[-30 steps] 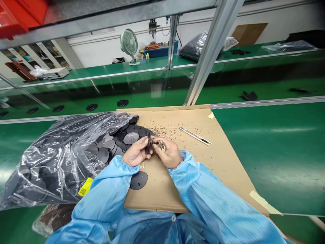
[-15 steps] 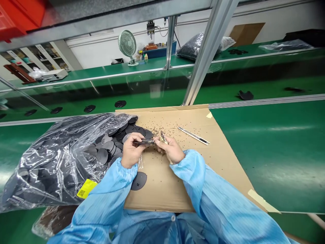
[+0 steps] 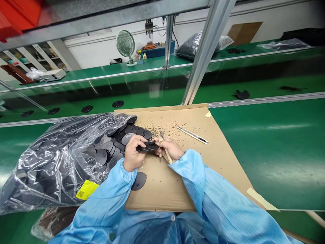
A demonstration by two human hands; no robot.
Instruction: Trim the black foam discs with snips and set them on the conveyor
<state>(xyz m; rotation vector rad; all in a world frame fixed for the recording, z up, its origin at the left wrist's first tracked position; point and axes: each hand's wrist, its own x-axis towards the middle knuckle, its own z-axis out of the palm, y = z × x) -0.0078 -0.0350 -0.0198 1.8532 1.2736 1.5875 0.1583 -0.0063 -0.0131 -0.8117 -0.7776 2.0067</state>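
Observation:
Between the fingers of my left hand (image 3: 134,153) is a round black plastic part (image 3: 147,147), tilted so that raised ribs show on it. My right hand (image 3: 171,149) is closed around a pair of nippers (image 3: 167,156) with pale handles, their jaws pointing away from me. Its fingertips also touch the right edge of the black part. Tiny black scraps (image 3: 162,128) lie scattered on the cardboard (image 3: 167,189) beyond my hands. Near my left sleeve a flat black disc (image 3: 139,181) rests on the cardboard.
A big clear plastic bag (image 3: 50,162) spills black discs (image 3: 108,146) on the left. A utility knife (image 3: 193,135) lies to the right on the cardboard. Behind a metal upright (image 3: 203,57), more black parts (image 3: 87,108) sit on a green conveyor belt (image 3: 142,96). A fan (image 3: 125,44) stands farther back.
My left hand has turned the black part from edge-on to tilted, so its ribbed face shows. The nippers have swung in my right hand, and their handles are now visible, spread apart.

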